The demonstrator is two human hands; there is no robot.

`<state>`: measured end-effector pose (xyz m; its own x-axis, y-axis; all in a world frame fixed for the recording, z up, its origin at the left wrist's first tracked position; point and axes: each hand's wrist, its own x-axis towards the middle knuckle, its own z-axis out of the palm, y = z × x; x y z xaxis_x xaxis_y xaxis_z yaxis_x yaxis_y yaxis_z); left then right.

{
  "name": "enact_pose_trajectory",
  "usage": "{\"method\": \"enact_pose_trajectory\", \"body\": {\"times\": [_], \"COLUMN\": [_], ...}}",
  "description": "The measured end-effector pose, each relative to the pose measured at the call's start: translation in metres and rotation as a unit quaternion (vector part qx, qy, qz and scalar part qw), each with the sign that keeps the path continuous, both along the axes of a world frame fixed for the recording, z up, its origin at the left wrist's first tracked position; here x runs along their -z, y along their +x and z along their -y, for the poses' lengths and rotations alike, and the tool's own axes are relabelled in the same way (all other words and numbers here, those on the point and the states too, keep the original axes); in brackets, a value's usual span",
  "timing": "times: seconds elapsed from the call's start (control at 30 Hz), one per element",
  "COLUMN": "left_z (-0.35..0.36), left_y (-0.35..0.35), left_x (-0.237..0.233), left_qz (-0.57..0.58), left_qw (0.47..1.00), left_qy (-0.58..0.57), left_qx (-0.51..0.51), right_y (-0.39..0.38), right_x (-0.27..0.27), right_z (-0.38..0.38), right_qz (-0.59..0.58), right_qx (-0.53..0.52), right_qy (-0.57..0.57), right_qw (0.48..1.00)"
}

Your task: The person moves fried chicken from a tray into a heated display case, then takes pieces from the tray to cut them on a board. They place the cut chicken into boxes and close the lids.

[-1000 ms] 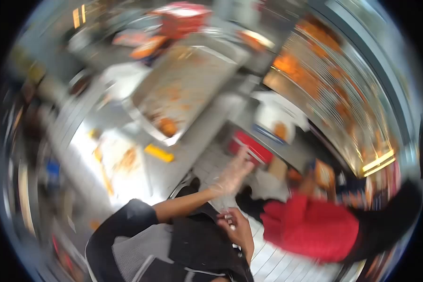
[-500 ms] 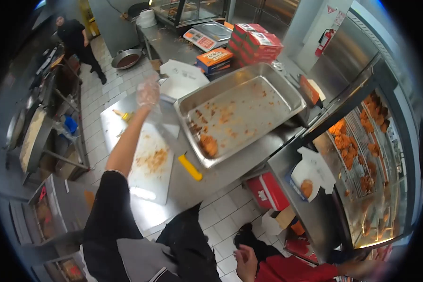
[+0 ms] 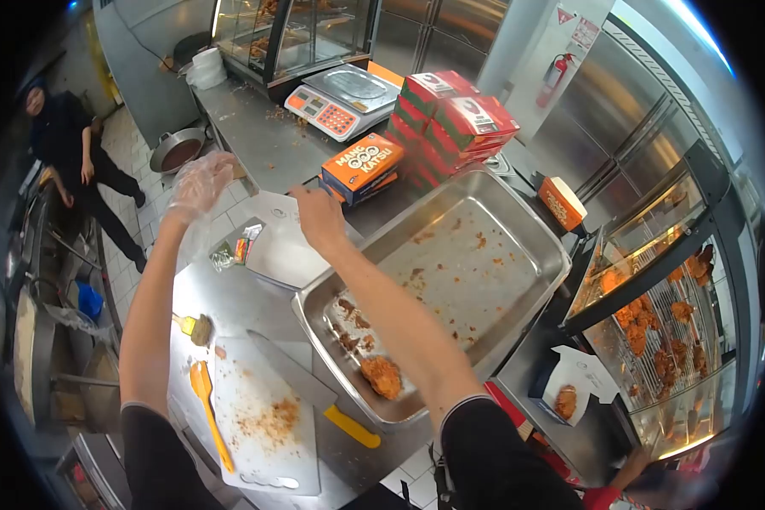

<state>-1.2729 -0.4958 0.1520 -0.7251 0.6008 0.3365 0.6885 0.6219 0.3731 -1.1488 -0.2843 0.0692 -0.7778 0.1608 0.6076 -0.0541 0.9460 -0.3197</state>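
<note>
My left hand [image 3: 202, 185], in a clear plastic glove, hovers left of an open white takeout box [image 3: 293, 251], apart from it. Its fingers look loosely stretched with nothing visible in them. My bare right hand [image 3: 319, 219] is closed at the fingertips on the box's raised flap. Small sauce packets [image 3: 245, 245] lie at the left side of the box. Below it, a large knife [image 3: 348, 425] with a yellow handle rests partly over a white cutting board [image 3: 302, 459] strewn with crumbs. A yellow-orange spatula [image 3: 206, 399] and a yellow brush [image 3: 197, 329] lie at the board's left.
A deep steel pan [image 3: 518, 280] holds crumbs and a fried chicken piece [image 3: 382, 376]. Behind stand a scale [image 3: 340, 98], an orange box [image 3: 364, 164] and stacked red boxes [image 3: 455, 119]. A heated cabinet [image 3: 654, 323] is right; a person in black [image 3: 81, 161] stands left.
My right hand has come into view and taken hold of the box flap. My left hand has moved beside the box. The view has shifted, and the co-worker in red is mostly out of frame.
</note>
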Motion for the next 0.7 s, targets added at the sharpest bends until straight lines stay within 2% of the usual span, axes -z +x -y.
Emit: {"method": "enact_pose_trajectory", "body": {"times": [0.03,0.07,0.1,0.13,0.17,0.2,0.23,0.3,0.33,0.4,0.43,0.5,0.53,0.6,0.63,0.7], "left_z": [0.005,0.009,0.013,0.013,0.010,0.007,0.009,0.014,0.013,0.007,-0.001,-0.014,-0.011,-0.001,0.001,-0.008], "left_y": [-0.003,-0.006,-0.007,-0.007,-0.007,-0.007,-0.013,-0.022,-0.014,0.006,0.024,0.060,0.054,0.031,0.034,0.053], "left_x": [-0.001,0.000,0.004,0.012,0.019,0.027,0.046,0.091,0.095,0.097,0.079,0.030,0.048,0.096,0.088,0.071], "left_qz": [0.003,0.058,0.114,0.121,0.212,0.298,0.299,0.332,0.332,0.451,0.453,0.577,0.578,0.445,0.442,0.241], "left_qw": [1.000,0.998,0.992,0.991,0.974,0.947,0.947,0.905,0.904,0.881,0.880,0.815,0.814,0.892,0.893,0.962], "left_qy": [-0.001,-0.005,-0.008,-0.006,-0.053,-0.099,-0.094,-0.149,-0.147,-0.103,-0.102,-0.017,-0.013,0.033,0.034,-0.062], "left_qx": [0.002,0.032,0.060,0.057,0.061,0.067,0.069,0.220,0.225,0.100,0.102,-0.058,-0.058,0.068,0.072,0.109], "right_y": [-0.007,-0.009,-0.010,-0.012,-0.016,-0.021,-0.025,-0.012,-0.003,0.012,0.017,0.022,0.023,0.018,0.013,0.010], "right_x": [0.005,0.005,0.004,0.007,0.018,0.028,0.034,0.030,0.029,0.028,0.028,0.030,0.031,0.048,0.055,0.068], "right_z": [-0.006,-0.011,-0.016,-0.016,-0.015,-0.016,-0.018,-0.013,-0.010,-0.009,-0.009,-0.009,-0.009,-0.013,-0.015,-0.013], "right_qz": [0.116,0.120,0.125,0.129,0.135,0.022,-0.093,-0.117,-0.145,-0.140,-0.138,-0.149,-0.164,-0.123,-0.084,-0.036], "right_qx": [-0.114,-0.114,-0.186,-0.257,-0.258,-0.296,-0.330,-0.310,-0.292,-0.280,-0.272,-0.265,-0.259,-0.278,-0.290,-0.250], "right_qy": [-0.037,-0.036,-0.041,-0.047,-0.048,-0.016,0.020,0.040,0.054,0.055,0.052,0.032,0.010,-0.028,-0.067,-0.057], "right_qw": [0.986,0.986,0.974,0.957,0.955,0.955,0.939,0.943,0.944,0.948,0.951,0.952,0.952,0.952,0.951,0.966]}}
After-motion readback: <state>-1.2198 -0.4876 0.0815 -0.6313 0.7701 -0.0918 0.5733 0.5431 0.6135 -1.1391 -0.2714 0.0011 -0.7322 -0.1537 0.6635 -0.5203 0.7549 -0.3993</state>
